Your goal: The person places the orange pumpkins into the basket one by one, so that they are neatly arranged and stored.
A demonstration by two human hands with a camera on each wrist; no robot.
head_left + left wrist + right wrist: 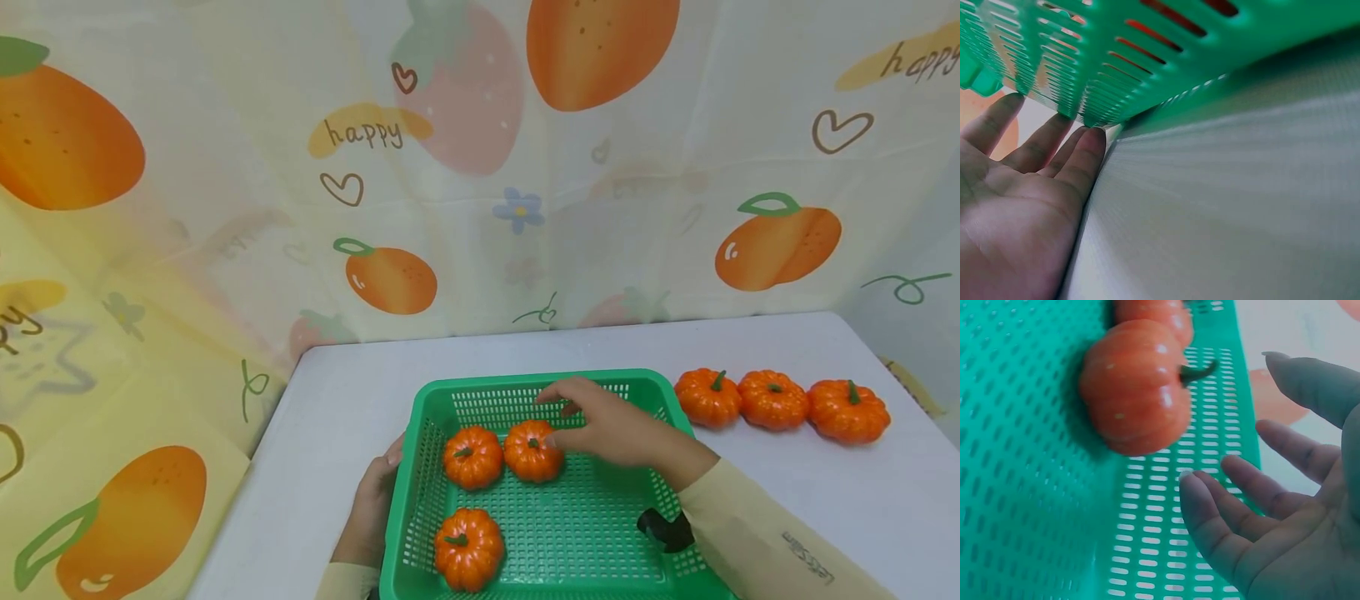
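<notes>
A green plastic basket (570, 533) with slotted walls stands on the white table. Inside it lie three small orange pumpkins: one at the back left (473, 457), one beside it (534, 451) and one nearer the front (468, 550). My right hand (600, 421) is over the basket's back part, just right of the second pumpkin; in the right wrist view its fingers are spread, apart from that pumpkin (1138, 387) and holding nothing. Against the basket's left outer wall rests my left hand (372, 500); the left wrist view has its extended fingertips (1091, 142) touching the slotted wall.
Right of the basket, three more orange pumpkins stand in a row on the table: a near one (708, 398), a middle one (774, 401) and an outer one (849, 412). A fruit-printed cloth (465, 225) hangs behind the table. A black strap piece (666, 531) shows by the right sleeve.
</notes>
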